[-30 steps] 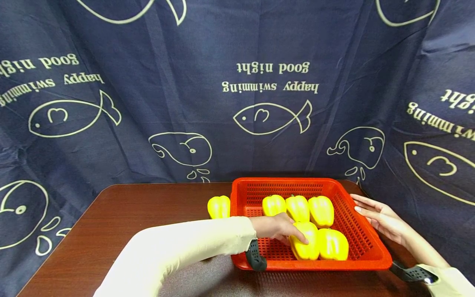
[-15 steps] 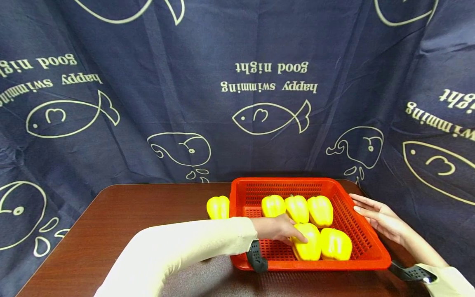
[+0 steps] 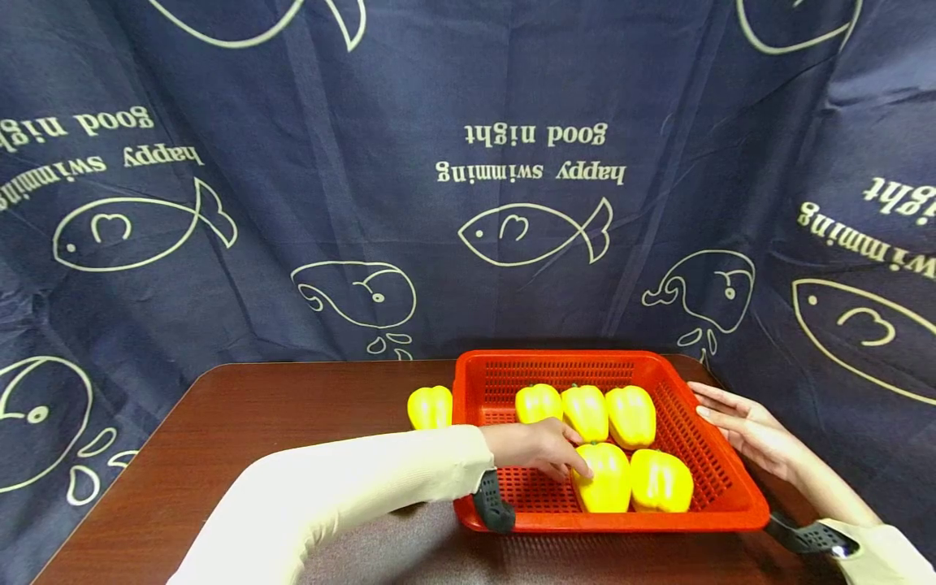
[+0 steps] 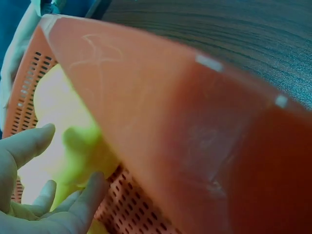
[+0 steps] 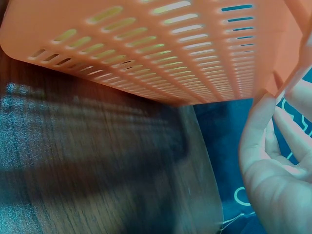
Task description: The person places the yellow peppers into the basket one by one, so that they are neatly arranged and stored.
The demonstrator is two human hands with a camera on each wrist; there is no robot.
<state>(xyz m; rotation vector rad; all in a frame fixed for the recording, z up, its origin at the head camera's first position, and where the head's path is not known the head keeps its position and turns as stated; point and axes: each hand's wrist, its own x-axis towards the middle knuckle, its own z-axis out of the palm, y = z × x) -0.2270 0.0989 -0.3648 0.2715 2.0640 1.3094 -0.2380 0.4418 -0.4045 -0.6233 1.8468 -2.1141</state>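
Observation:
In the head view, a red plastic basket (image 3: pixel 556 522) holds several yellow bell peppers. My left hand (image 3: pixel 537 447) reaches inside it, beside the front-left pepper (image 3: pixel 605 483). The thumb and fingers of that left hand (image 4: pixel 29 190) are spread in the left wrist view, next to the yellow pepper (image 4: pixel 61 105) and not wrapped round it; contact is hard to tell. At the basket's right side my right hand (image 3: pixel 760 439) holds the rim. The right wrist view has the right thumb and fingers (image 5: pixel 256 126) pinching the edge of the basket (image 5: pixel 146 63).
One more yellow bell pepper (image 3: pixel 430 408) lies on the brown table (image 3: pixel 307 406), left of the basket and partly behind the left sleeve. A dark blue curtain (image 3: pixel 409 203) with fish drawings hangs along the table's back and right.
My left hand eases off the front-left pepper and shifts slightly left. Earlier the two front peppers slid a little to the right. The right hand stays at the rim.

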